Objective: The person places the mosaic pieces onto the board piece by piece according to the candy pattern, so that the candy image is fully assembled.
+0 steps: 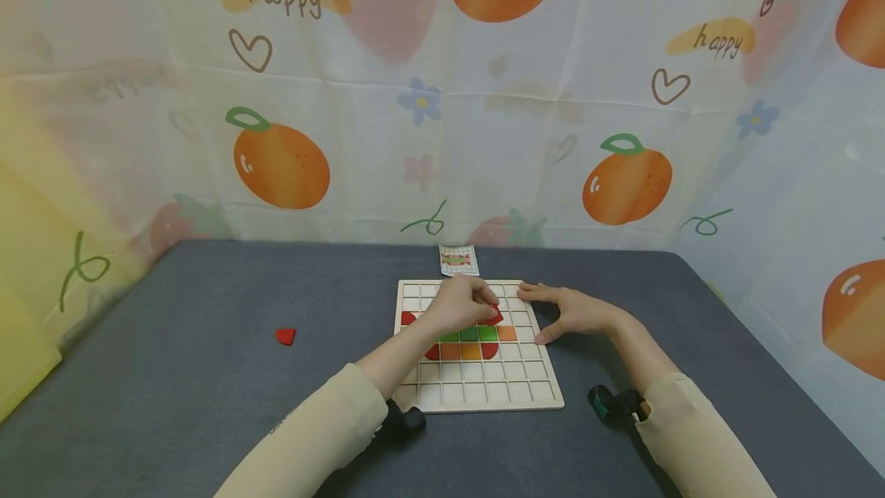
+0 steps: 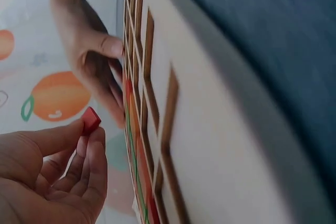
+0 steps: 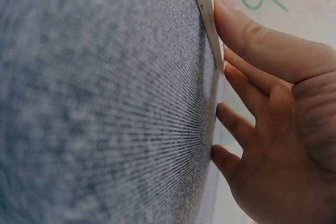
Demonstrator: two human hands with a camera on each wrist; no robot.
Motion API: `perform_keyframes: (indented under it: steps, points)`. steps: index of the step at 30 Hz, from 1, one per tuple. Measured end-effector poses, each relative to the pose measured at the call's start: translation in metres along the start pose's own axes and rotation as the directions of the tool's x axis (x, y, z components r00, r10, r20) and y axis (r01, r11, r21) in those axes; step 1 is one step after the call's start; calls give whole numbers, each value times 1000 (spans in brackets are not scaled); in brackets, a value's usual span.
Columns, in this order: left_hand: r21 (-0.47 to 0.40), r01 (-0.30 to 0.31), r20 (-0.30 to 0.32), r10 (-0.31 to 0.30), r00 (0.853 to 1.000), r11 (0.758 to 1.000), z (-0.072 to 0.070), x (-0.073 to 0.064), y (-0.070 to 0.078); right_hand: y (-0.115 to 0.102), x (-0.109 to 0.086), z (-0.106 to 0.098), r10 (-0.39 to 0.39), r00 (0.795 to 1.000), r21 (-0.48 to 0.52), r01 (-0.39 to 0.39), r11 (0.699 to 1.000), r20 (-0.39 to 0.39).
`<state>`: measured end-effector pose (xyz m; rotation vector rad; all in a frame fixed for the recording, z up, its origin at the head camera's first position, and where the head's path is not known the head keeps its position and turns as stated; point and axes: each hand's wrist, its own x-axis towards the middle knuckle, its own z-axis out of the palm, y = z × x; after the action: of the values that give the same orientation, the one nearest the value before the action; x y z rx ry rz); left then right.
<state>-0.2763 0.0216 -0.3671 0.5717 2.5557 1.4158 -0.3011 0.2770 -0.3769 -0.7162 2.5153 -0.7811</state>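
My left hand (image 1: 462, 304) is over the upper part of a white wooden grid board (image 1: 484, 393). Thumb and fingers pinch a small red tile (image 2: 91, 120), held just off the board in the left wrist view. Green tiles (image 1: 469, 334), orange tiles (image 1: 507, 333) and other red tiles (image 1: 489, 350) lie in the middle squares; part of the pattern is hidden behind my left hand and forearm. At the board's right edge rests my right hand (image 1: 577, 313), thumb and fingertips touching the rim (image 3: 209, 24), its fingers spread and fairly straight.
On the dark table (image 1: 207, 406), one loose red tile (image 1: 286, 336) lies left of the board. A small pattern card (image 1: 459, 260) sits just behind the board's far edge. A printed curtain (image 1: 373, 160) hangs behind the table.
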Motion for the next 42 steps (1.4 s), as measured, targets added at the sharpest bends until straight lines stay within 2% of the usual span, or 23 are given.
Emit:
perform_keyframes:
  steps: [10, 18, 27, 42]
  points:
    - [18, 36, -58, -35, 998, 999, 18, 10, 2, -1, -1, 0, 5, 1000, 0, -5, 1000, -1]
    - [45, 95, -112, -90, 990, 994, 27, 17, 0, 1, -2, 0, -6, 1000, 5, 6, 1000, -2]
    - [118, 41, -148, -23, 989, 992, 37, 22, -3, 0, -2, 0, -4, 1000, 7, 4, 1000, -9]
    - [217, 54, -209, -7, 978, 975, 42, 21, -3, -1, -1, 1, -2, 1000, -1, 2, 1000, -10]
